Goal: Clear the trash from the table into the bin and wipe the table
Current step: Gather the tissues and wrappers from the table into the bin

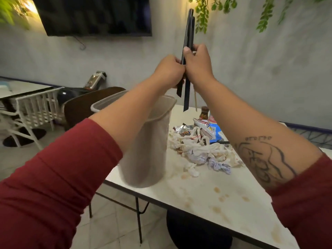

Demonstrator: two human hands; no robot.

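Note:
Both hands are raised above the grey bin (pixel 147 146), which stands on the white table (pixel 206 198). My left hand (pixel 168 72) and my right hand (pixel 199 63) together grip a bundle of long dark sticks (pixel 188 35) held upright, with a pale stick among them. A heap of trash (pixel 201 146) lies on the table right of the bin: crumpled white napkins, foil and snack wrappers. Brown stains (pixel 217 190) dot the tabletop near me.
A small brown sauce bottle (pixel 204 113) stands behind the trash heap. A dark chair (pixel 84 105) is behind the bin, and a white slatted chair (pixel 36 108) with another table stands at left. A dark stool (pixel 197 232) sits under the table. A TV hangs on the wall.

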